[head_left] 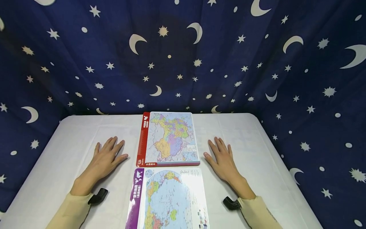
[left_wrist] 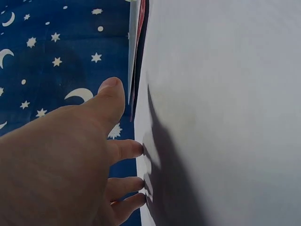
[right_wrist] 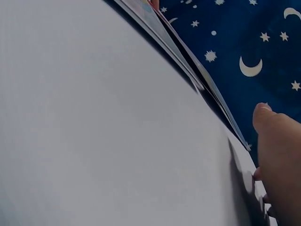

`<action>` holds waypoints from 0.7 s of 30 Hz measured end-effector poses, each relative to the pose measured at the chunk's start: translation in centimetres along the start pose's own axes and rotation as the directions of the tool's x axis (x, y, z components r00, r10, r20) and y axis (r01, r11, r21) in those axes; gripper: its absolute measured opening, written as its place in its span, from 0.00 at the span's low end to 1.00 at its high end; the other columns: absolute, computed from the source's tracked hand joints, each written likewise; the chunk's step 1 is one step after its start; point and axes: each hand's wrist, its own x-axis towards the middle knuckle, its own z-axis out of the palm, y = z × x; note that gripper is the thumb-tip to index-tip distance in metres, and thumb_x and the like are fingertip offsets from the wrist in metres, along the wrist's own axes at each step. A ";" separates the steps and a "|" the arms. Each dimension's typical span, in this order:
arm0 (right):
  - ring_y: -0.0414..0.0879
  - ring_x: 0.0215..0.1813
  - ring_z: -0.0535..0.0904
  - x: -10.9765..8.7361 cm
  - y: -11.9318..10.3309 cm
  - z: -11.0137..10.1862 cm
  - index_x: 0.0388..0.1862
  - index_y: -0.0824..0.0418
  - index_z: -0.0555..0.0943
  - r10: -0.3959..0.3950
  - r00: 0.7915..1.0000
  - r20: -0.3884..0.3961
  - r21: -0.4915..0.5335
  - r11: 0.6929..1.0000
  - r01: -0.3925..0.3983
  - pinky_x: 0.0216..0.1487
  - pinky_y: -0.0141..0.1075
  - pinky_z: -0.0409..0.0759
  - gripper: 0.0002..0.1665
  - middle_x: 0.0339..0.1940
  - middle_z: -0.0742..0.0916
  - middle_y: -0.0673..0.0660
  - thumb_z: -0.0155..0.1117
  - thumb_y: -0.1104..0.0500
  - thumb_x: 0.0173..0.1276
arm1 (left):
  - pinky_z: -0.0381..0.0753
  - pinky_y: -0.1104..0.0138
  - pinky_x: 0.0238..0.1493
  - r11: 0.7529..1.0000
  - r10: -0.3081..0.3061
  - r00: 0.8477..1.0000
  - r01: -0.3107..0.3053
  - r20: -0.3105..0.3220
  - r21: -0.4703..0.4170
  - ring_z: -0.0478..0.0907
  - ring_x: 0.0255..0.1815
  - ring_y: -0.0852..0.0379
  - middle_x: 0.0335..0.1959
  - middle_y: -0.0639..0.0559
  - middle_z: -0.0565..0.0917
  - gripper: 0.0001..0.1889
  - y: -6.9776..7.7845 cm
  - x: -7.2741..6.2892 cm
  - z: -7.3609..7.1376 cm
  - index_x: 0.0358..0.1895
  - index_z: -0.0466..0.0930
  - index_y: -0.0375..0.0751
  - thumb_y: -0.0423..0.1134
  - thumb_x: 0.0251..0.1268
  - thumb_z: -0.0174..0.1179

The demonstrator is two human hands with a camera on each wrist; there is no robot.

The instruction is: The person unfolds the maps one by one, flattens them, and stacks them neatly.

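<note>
Between the two hands lies a red-bordered map sheet (head_left: 171,136) near the back of the table, with a thick edge like a stack. Just in front of it is a purple-bordered world map (head_left: 168,200), cut off by the bottom of the head view. My left hand (head_left: 104,160) rests palm down on the white cloth, fingers spread, left of the red-bordered map. On the other side my right hand (head_left: 223,160) lies likewise, fingers extended, a short way from the map's right edge. Neither hand holds anything. In the left wrist view the fingertips (left_wrist: 137,149) touch the cloth.
A white cloth (head_left: 71,143) covers the table. Dark blue curtains (head_left: 171,41) with moons and stars hang behind and at both sides. A black wrist device (head_left: 98,196) sits at the left cuff and another black device (head_left: 231,203) at the right cuff.
</note>
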 end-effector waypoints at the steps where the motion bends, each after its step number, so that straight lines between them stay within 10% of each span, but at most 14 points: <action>1: 0.66 0.87 0.52 0.1 -0.1 0.1 0.82 0.58 0.68 -0.003 1.000 -0.002 0.008 1.000 0.003 0.80 0.72 0.43 0.43 0.85 0.64 0.67 0.57 0.35 0.79 | 0.40 0.26 0.77 1.000 0.000 1.000 0.000 0.002 0.000 0.52 0.83 0.29 0.81 0.29 0.60 0.40 0.1 0.0 0.0 0.79 0.68 0.39 0.62 0.75 0.59; 21: 0.67 0.86 0.54 0.4 -2.0 0.5 0.80 0.61 0.71 -0.052 0.999 -0.014 0.074 0.996 0.053 0.80 0.72 0.44 0.40 0.84 0.65 0.69 0.58 0.38 0.79 | 0.42 0.28 0.78 0.998 0.053 0.999 -0.053 0.008 -0.016 0.52 0.84 0.31 0.82 0.30 0.61 0.39 1.7 0.5 0.8 0.79 0.68 0.39 0.61 0.75 0.60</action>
